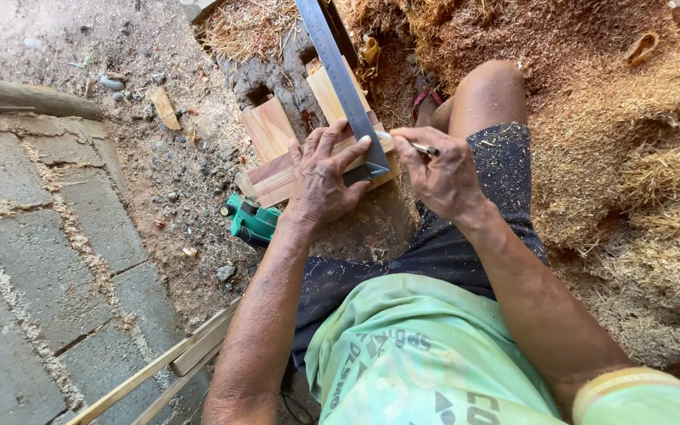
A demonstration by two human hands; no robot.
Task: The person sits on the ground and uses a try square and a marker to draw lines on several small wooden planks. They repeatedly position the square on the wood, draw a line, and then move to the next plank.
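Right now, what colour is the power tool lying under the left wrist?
Green with black parts: the power tool shows best in the head view, partly hidden by the left arm.

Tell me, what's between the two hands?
The metal square's corner lies between the left hand and right hand, flat on the wooden board, seen in the head view.

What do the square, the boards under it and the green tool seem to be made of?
Square: metal, apparently steel; dull grey sheen and a graduated edge. Boards: bare, unfinished wood; pale reddish faces with visible grain. Green tool: probably moulded plastic housing; smooth, uniform colour, mostly hidden by the left hand.
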